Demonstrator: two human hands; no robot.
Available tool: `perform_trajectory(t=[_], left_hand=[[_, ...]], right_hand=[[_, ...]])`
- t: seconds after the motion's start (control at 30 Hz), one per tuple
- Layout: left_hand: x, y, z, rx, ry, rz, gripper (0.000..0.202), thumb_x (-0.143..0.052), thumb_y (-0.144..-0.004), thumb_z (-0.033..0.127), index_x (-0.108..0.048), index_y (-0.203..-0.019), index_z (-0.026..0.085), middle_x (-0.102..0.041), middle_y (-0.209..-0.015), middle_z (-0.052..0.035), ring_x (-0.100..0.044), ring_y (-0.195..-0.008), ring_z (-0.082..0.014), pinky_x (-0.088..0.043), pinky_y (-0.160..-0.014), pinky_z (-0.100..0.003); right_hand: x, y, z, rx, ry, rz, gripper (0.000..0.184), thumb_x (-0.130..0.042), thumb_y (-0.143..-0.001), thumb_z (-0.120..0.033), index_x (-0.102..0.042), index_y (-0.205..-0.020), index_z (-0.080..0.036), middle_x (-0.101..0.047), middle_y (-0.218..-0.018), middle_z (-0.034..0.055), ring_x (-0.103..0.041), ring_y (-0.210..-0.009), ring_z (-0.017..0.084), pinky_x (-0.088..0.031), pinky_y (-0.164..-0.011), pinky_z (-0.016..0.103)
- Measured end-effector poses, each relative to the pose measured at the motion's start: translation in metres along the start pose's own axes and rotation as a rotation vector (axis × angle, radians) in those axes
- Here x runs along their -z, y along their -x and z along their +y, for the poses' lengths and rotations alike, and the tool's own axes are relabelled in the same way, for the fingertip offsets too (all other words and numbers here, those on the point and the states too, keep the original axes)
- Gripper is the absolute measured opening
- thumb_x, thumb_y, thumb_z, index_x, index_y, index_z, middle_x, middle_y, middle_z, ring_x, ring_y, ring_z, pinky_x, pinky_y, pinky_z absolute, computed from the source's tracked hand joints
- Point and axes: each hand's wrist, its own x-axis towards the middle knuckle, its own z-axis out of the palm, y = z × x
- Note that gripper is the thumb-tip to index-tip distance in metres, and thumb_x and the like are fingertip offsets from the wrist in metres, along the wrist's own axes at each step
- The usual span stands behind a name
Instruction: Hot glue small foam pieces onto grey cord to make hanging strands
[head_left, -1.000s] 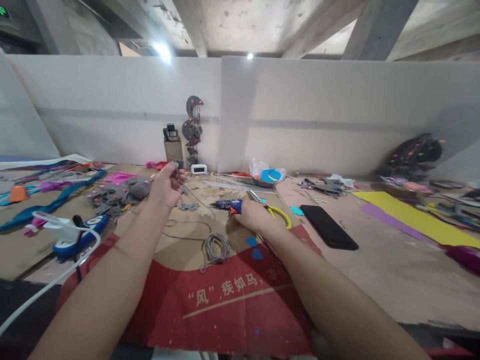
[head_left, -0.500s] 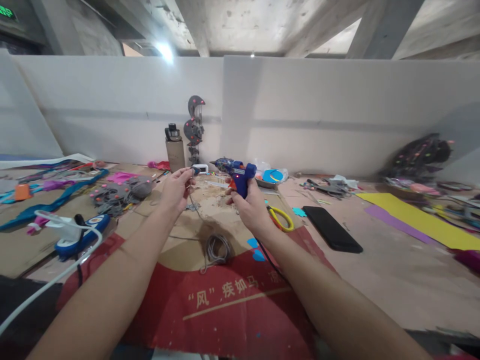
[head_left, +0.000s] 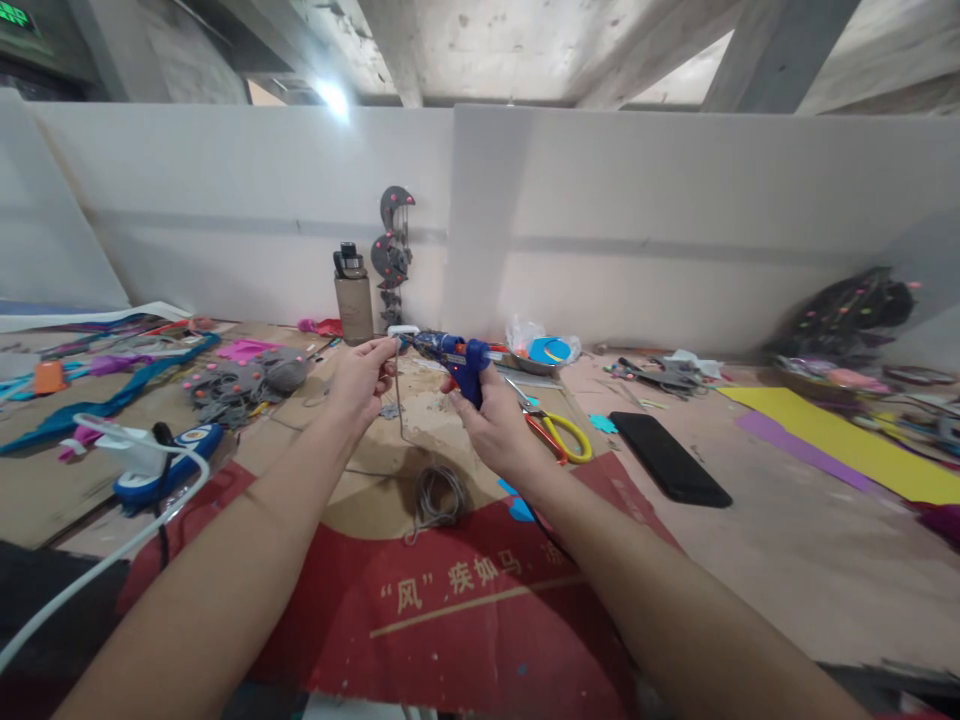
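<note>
A blue hot glue gun [head_left: 466,368] is gripped in my right hand [head_left: 491,415], its nozzle pointing left. My left hand [head_left: 365,378] is closed, pinching the end of a grey cord [head_left: 400,405] together with a small dark blue piece [head_left: 406,341] whose shape I cannot make out. The nozzle is right at that piece; whether they touch I cannot tell. From my left fingers the cord hangs down toward a loose grey coil [head_left: 441,496] on the cardboard [head_left: 360,520]. Yellow-handled scissors [head_left: 566,437] lie just right of my right hand.
A black phone [head_left: 670,458] and yellow sheet [head_left: 847,435] lie to the right. On the left are a blue power strip [head_left: 196,440] with a white cable and grey pieces with pink dots [head_left: 240,385]. A bottle [head_left: 353,305] stands by the white wall [head_left: 600,200].
The glue gun has moved left and slightly down, its nozzle now reaching the small piece in my left hand. More of the scissors shows. My left hand has shifted slightly right.
</note>
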Motion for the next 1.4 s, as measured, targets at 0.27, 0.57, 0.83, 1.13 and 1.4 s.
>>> perform_trajectory(t=[0.27,0.57,0.83,1.13,1.4], left_hand=[[-0.0028,0.0029,-0.0012,-0.039,-0.054,-0.009,0.025,-0.074,-0.057,0.027,-0.058,-0.07,0.013,-0.048,-0.054,0.005,-0.039,-0.042,-0.0022,-0.015,-0.035,-0.015],[-0.0031,0.003,-0.002,-0.069,-0.093,-0.005,0.024,-0.074,-0.057,0.027,-0.061,-0.07,0.013,-0.05,-0.055,0.0041,-0.039,-0.042,-0.0025,-0.017,-0.036,-0.015],[-0.0067,0.0065,0.0049,-0.054,-0.081,0.055,0.022,-0.072,-0.057,0.023,-0.06,-0.073,0.013,-0.048,-0.051,0.005,-0.038,-0.041,-0.0025,-0.014,-0.035,-0.014],[-0.0043,0.0031,-0.0001,-0.042,-0.087,0.012,0.023,-0.074,-0.056,0.026,-0.06,-0.069,0.014,-0.049,-0.053,0.0047,-0.039,-0.04,-0.0026,-0.017,-0.035,-0.015],[-0.0042,0.0042,0.0036,-0.068,-0.095,0.039,0.023,-0.072,-0.058,0.026,-0.06,-0.073,0.013,-0.046,-0.048,0.0058,-0.037,-0.039,-0.0024,-0.015,-0.035,-0.015]], right_hand=[[-0.0004,0.0002,-0.0021,0.023,0.023,0.011,0.02,-0.047,-0.084,-0.019,-0.05,-0.104,-0.018,-0.061,-0.09,0.0057,-0.055,-0.078,0.018,-0.044,-0.076,0.033],[0.0002,0.0004,-0.0038,0.017,0.078,0.008,0.025,-0.047,-0.085,-0.022,-0.05,-0.109,-0.019,-0.06,-0.092,0.0075,-0.055,-0.079,0.02,-0.045,-0.077,0.035],[-0.0001,-0.0002,0.0008,0.012,0.124,0.001,0.03,-0.046,-0.086,-0.024,-0.048,-0.115,-0.017,-0.06,-0.094,0.0088,-0.055,-0.08,0.021,-0.045,-0.077,0.036],[0.0007,0.0009,0.0004,0.027,0.115,-0.009,0.032,-0.045,-0.087,-0.026,-0.046,-0.119,-0.019,-0.06,-0.097,0.0092,-0.056,-0.084,0.021,-0.045,-0.08,0.038],[0.0011,0.0011,-0.0025,0.006,0.135,-0.016,0.035,-0.045,-0.087,-0.026,-0.047,-0.12,-0.017,-0.061,-0.099,0.0114,-0.056,-0.085,0.023,-0.045,-0.082,0.04]])
